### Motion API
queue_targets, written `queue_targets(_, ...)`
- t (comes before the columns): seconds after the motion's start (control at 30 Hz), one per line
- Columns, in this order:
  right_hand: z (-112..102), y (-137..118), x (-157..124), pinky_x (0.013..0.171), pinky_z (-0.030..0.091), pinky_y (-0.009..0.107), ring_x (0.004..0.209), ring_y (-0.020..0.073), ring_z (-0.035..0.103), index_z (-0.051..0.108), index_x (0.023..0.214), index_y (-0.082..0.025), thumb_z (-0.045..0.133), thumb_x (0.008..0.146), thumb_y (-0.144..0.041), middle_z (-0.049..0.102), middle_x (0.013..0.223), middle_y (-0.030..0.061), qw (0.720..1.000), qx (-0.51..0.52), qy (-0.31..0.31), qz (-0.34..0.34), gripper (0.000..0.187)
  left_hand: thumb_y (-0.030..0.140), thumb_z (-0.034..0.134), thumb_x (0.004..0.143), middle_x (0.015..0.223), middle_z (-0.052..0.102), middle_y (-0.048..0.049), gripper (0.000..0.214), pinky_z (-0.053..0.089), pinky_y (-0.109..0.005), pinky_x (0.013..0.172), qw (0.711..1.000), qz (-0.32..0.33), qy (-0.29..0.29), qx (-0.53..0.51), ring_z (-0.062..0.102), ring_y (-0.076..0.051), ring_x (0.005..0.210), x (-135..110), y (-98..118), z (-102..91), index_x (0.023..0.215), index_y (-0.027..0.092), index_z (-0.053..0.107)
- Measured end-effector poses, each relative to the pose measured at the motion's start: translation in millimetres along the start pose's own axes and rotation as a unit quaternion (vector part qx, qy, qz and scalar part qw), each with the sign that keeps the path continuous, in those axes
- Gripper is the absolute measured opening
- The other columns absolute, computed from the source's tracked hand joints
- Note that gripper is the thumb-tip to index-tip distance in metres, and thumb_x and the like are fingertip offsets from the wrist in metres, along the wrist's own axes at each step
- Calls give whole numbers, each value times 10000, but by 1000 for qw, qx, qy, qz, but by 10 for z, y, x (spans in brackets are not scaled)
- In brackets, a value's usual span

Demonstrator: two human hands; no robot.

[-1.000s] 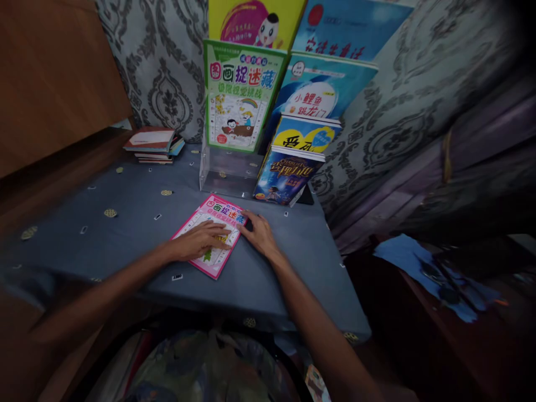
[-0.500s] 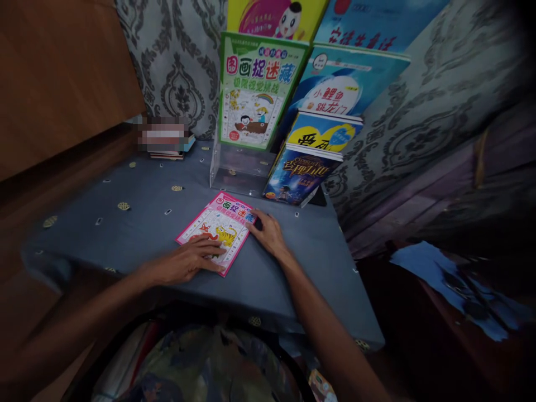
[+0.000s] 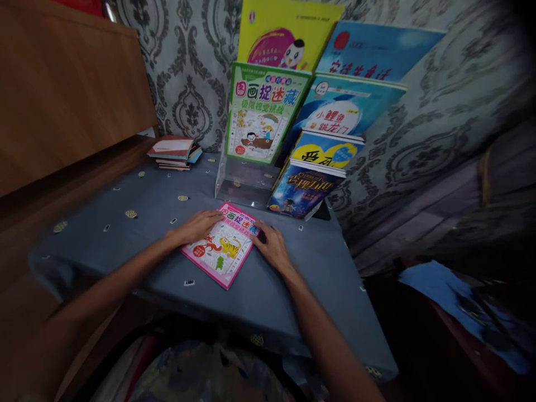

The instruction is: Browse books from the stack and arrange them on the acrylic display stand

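Note:
A pink-bordered children's picture book (image 3: 226,265) lies closed on the table, with a red fox and a yellow tiger on its cover. Along its upper left edge rests my left hand (image 3: 199,228), fingers stretched out flat and touching the cover's rim. My right hand (image 3: 274,248) is at the upper right corner, thumb and bent fingers gripping the book's edge. Behind it stands a clear plastic stand (image 3: 245,187) bearing a green-bordered picture book (image 3: 262,137) with a similar title.
Right of the green book are a dark blue book (image 3: 299,192), a yellow and blue book (image 3: 305,146) and teal book (image 3: 355,95). A yellow book (image 3: 288,25) and blue book (image 3: 385,47) rise behind. Small books (image 3: 173,149) are stacked at the table's (image 3: 154,223) back left.
My left hand has slid from the lower part of the cover up to the book's upper left edge. My right hand stays at the right edge. The view has tilted up slightly.

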State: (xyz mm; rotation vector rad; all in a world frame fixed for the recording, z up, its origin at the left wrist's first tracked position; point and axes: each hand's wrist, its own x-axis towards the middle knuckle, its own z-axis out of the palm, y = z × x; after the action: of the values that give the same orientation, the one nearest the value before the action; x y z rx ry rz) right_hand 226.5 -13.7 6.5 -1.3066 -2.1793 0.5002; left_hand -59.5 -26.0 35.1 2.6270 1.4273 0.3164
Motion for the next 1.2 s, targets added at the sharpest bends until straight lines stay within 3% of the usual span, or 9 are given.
queue_targets(0.13, -13, 3, -1, 1173, 293, 581, 1365, 289, 519, 618, 1296, -219, 609, 901, -296, 635, 1381, 122, 1000, 6, -5, 0, 403, 218, 349, 1013, 1491, 522, -128, 443, 353, -370, 1162, 1000, -1, 6, 3, 472, -199, 1396, 330, -199, 44, 1414, 141, 522)
queue_targets(0.23, -12, 12, -4, 1177, 295, 575, 1372, 289, 511, 617, 1302, -226, 618, 899, -299, 635, 1381, 117, 1000, 10, -4, -4, 410, 220, 359, 1010, 1492, 524, -113, 443, 359, -362, 1154, 1000, 13, 13, -1, 483, -186, 1387, 323, -261, 61, 1418, 163, 521)
queue_targets(0.33, 3, 31, -5, 1174, 300, 578, 1365, 291, 518, 622, 1294, -232, 615, 899, -302, 646, 1368, 110, 1000, 9, 4, -8, 402, 219, 369, 1006, 1481, 541, -92, 438, 371, -374, 1146, 999, 30, 21, -6, 492, -181, 1380, 111, -260, 31, 1412, 200, 533)
queue_targets(0.47, 13, 39, -2, 1175, 299, 576, 1366, 298, 516, 626, 1288, -214, 613, 898, -320, 636, 1378, 125, 1000, 9, 2, -5, 405, 240, 385, 1010, 1442, 580, -100, 412, 409, -382, 1117, 999, 35, 16, -17, 526, -194, 1348, -356, -173, -59, 1371, 204, 580)
queue_targets(0.6, 14, 37, -4, 1176, 297, 571, 1370, 297, 511, 620, 1296, -205, 601, 903, -335, 631, 1383, 129, 1000, 8, -3, -4, 415, 270, 394, 1020, 1420, 601, -90, 390, 419, -397, 1104, 1000, 5, 13, -14, 556, -206, 1311, -824, -23, -128, 1348, 233, 602)
queue_targets(0.73, 25, 67, 1, 1145, 345, 574, 1382, 307, 494, 638, 1267, -221, 604, 890, -364, 655, 1351, 116, 1000, 1, 17, -17, 404, 325, 379, 1039, 1331, 660, -91, 365, 436, -371, 1075, 1000, -5, 27, 3, 594, -206, 1248, -1071, 200, -144, 1250, 230, 661)
queue_targets(0.97, -38, 13, 18, 1091, 429, 522, 1297, 304, 568, 682, 1203, -220, 605, 875, -380, 686, 1295, 110, 999, 9, 17, -34, 374, 437, 423, 1018, 1250, 684, -127, 350, 432, -465, 1040, 993, -88, 38, 66, 583, -293, 1254, -1048, 550, -41, 1155, 225, 666)
queue_targets(1.07, -81, -86, -4, 1066, 437, 518, 1177, 302, 633, 692, 1185, -201, 585, 885, -382, 711, 1236, 121, 999, -12, 24, -31, 367, 445, 423, 1016, 1223, 702, -117, 353, 374, -495, 1098, 991, -103, 40, 75, 538, -297, 1319, -988, 499, -73, 1201, 233, 636)
queue_targets(1.2, -104, -222, -46, 1040, 444, 497, 1056, 277, 673, 704, 1149, -212, 540, 908, -346, 745, 1152, 96, 998, -28, 42, -35, 320, 461, 408, 1017, 1271, 687, -135, 400, 310, -541, 1139, 987, -138, 10, 85, 462, -310, 1395, -773, 252, -177, 1233, 202, 622)
